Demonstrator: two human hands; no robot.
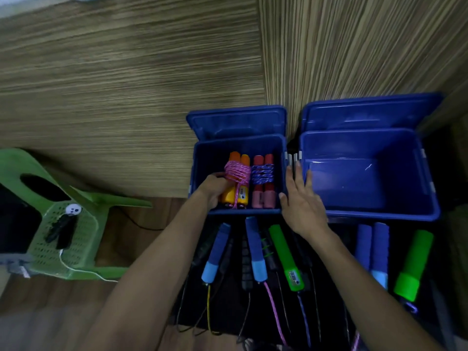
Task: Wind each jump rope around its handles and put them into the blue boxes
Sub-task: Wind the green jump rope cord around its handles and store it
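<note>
Forearms: both reach up from 6 o'clock, nearest the camera, over a dark tabletop (339, 239) strewn with rope handles.
Right box (367, 214): larger of the two blue boxes, at 3 o'clock, lid tipped back, nothing seen inside; likely kept for later bundles.
Left box (200, 160): at centre, lid also back, so bundles can drop straight in.
Unwound ropes: blue handles (217, 249), green handles (285, 257) and cords lie side by side at 6 o'clock, apparently awaiting winding.
Right hand (301, 201): fingers straight and spread, resting over the seam between the two boxes, seemingly to steady the left box; it holds nothing.
Left hand (215, 188): inside the left box at its 9 o'clock wall, fingers curled round the orange bundle (238, 181), setting it down parallel to its neighbour.
Red bundle (263, 183): wound in blue cord, lying just beside the orange one, so the rows pack tightly.
Progress: two ropes boxed, several left.
</note>
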